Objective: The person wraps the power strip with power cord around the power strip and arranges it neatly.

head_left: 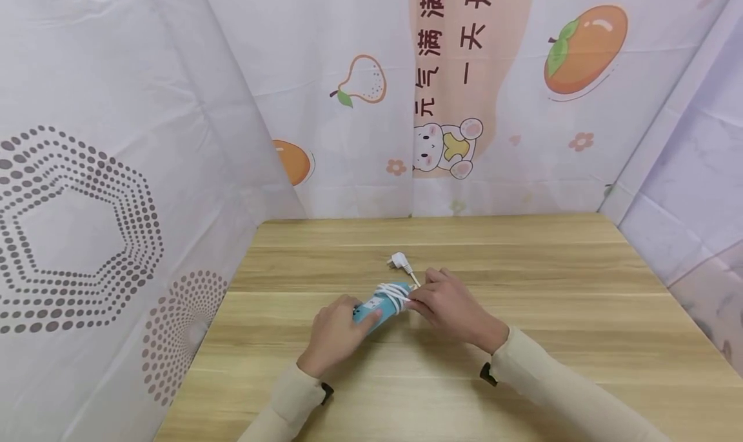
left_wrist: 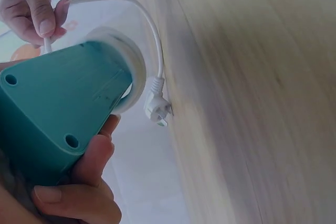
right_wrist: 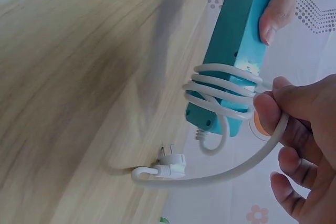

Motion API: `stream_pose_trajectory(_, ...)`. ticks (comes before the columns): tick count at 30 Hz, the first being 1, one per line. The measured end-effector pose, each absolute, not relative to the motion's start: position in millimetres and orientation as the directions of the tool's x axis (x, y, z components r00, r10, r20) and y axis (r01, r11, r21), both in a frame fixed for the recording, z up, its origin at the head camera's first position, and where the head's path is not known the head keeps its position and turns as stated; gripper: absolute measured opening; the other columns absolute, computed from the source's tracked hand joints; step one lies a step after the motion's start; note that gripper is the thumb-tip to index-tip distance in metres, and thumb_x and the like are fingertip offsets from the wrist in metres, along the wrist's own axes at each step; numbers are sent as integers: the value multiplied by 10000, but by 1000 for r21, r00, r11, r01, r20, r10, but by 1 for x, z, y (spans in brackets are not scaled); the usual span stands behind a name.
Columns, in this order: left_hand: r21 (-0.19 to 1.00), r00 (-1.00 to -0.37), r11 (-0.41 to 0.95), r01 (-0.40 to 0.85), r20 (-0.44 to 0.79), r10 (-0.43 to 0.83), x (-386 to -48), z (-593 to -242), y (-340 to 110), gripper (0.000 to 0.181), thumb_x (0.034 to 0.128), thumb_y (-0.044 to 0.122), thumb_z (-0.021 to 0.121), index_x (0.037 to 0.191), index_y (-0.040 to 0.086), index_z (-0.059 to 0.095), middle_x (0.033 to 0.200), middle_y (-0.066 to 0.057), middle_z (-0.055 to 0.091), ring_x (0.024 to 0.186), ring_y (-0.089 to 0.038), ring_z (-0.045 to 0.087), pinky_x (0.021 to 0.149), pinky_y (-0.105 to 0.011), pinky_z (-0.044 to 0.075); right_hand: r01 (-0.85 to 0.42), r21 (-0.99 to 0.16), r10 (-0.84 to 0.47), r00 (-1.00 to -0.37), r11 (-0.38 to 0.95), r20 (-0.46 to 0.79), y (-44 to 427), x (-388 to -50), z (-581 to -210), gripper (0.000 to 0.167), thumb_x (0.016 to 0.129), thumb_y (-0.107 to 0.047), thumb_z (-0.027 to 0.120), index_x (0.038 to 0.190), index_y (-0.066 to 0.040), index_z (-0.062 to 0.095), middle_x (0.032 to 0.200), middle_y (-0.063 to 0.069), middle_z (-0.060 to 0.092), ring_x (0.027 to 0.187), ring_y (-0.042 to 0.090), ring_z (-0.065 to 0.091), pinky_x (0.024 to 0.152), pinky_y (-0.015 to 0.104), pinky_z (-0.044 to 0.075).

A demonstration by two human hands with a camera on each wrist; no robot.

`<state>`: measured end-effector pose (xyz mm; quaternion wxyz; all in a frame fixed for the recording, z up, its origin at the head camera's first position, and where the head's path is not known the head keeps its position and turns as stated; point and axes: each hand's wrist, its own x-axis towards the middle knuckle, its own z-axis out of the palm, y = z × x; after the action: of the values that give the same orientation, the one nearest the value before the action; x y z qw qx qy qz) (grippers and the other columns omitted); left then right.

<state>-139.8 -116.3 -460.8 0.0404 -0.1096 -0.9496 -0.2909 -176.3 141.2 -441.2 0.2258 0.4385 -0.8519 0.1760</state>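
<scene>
A teal power strip [head_left: 380,311] is held above the table by my left hand [head_left: 338,332], whose fingers and thumb wrap one end. Several turns of white cord [right_wrist: 223,88] circle the strip's other end. My right hand [head_left: 451,308] pinches the cord between thumb and fingertips close beside the strip. From that pinch, the loose length runs down to a white plug [right_wrist: 172,165] with its prongs showing. In the left wrist view the strip's underside faces the camera, and the plug [left_wrist: 157,107] hangs by the table surface.
The wood-grain table [head_left: 522,268] spreads under both hands. Behind it hangs a white curtain [head_left: 348,29] printed with fruit and a cartoon animal, and a dotted curtain [head_left: 174,106] stands along the left side.
</scene>
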Motion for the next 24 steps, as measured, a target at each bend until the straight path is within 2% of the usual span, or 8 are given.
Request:
stream_pose_trajectory(5, 552, -978, 808, 207, 137, 157, -141, -462, -116, 650, 949, 618, 626, 1138, 2, 715, 989, -43, 673, 756, -142, 563, 631, -354, 445, -825, -93, -654, -506, 558, 562, 142, -178, -446, 111, 927, -232, 775, 877, -133, 783, 707, -113, 652, 679, 101, 324, 657, 277, 270)
stream_pose_trajectory(8, 597, -981, 779, 191, 125, 145, -141, -461, -116, 647, 952, 615, 625, 1138, 1, 707, 978, -39, 672, 765, -149, 565, 651, -358, 459, -827, -102, -648, -503, 552, 572, 143, -178, -446, 97, 917, -215, 783, 884, -124, 784, 693, -107, 625, 682, 105, 341, 655, 277, 281)
stream_pose_trajectory(16, 779, -990, 612, 136, 78, 121, -145, -456, -120, 558, 979, 550, 630, 1104, 13, 716, 958, -60, 677, 811, -184, 576, 708, -365, 483, -818, -206, -618, -548, 538, 563, 147, -177, -447, 82, 900, -149, 797, 963, -99, 816, 707, -107, 624, 699, 92, 375, 666, 271, 347)
stream_pose_trajectory(24, 871, -993, 484, 84, 31, 116, -145, -453, -117, 519, 987, 504, 641, 1117, 10, 731, 964, -78, 673, 838, -206, 582, 734, -369, 477, -798, -298, -577, -590, 524, 565, 145, -177, -447, 52, 920, -159, 771, 945, -146, 815, 735, -127, 646, 682, 37, 359, 627, 229, 356)
